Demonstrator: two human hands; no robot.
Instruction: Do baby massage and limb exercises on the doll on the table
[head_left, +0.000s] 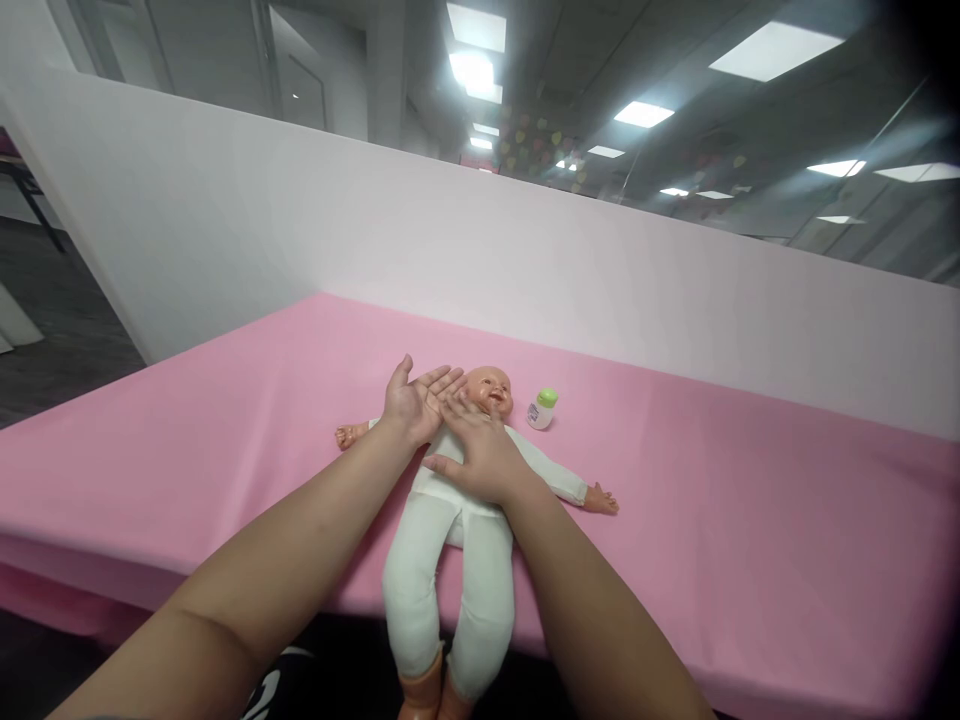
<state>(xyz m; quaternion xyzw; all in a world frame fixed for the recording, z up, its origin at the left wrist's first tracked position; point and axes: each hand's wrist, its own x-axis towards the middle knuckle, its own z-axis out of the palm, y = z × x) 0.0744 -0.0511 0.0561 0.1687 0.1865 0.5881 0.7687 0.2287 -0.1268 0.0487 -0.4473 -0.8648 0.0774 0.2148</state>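
A baby doll [481, 590] with a white cloth body lies face up, its head away from me and its legs toward me over the near table edge. Above its chest and shoulder, my left hand [421, 402] is palm up with the fingers stretched out. My right hand [484, 450] is palm down over the doll's chest, fingers extended, its fingertips at the left fingers. Whether they touch the doll I cannot tell. Neither hand holds anything visible. To the right of the doll's head is a small bottle [541, 410] with a green cap.
The doll and bottle rest on a table [712, 540] covered with pink cloth. A white partition [525, 260] rises behind the table and along its left side. Ceiling lights [776, 50] show beyond it.
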